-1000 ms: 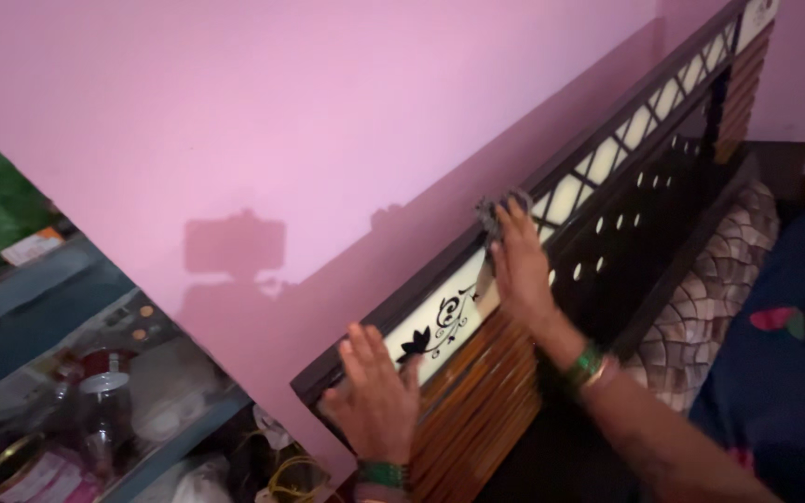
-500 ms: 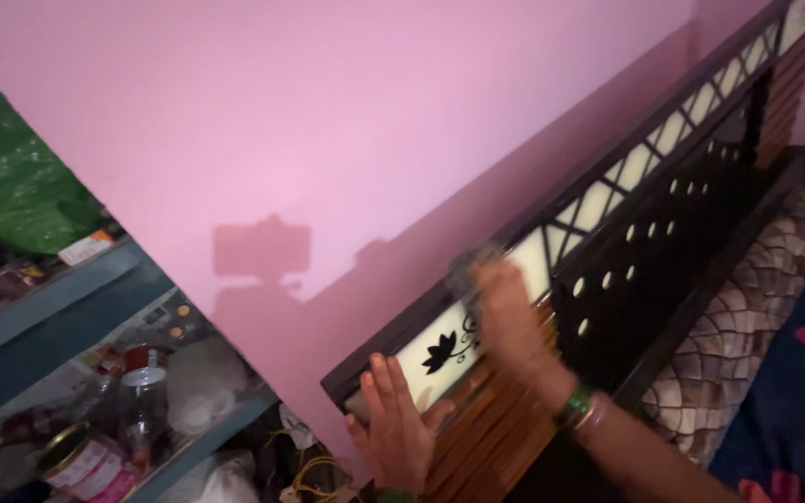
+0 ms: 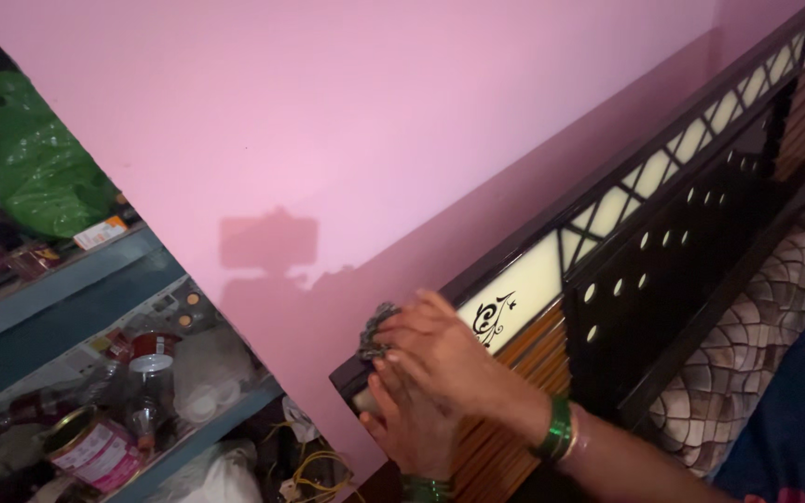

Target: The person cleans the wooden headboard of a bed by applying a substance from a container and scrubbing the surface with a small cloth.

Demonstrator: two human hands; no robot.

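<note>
A dark wooden headboard (image 3: 663, 233) with cream glass panels and a black floral print runs along the pink wall. My right hand (image 3: 449, 349) presses a small grey cloth (image 3: 375, 331) onto the headboard's near top corner. Beneath it, my left hand (image 3: 412, 419) rests flat against the end of the headboard, fingers spread, partly covered by the right hand. Both wrists wear green bangles.
Blue shelves (image 3: 76, 279) on the left hold jars, tins, a green plastic bag (image 3: 39, 168) and clutter. A patterned pillow (image 3: 747, 345) and dark floral bedding (image 3: 803, 419) lie at the right. Tangled yellow cables (image 3: 314, 470) sit below the headboard corner.
My right hand has slid the cloth leftward along the top of the headboard, from its middle to the near corner, ending above my left hand. The view shifted slightly.
</note>
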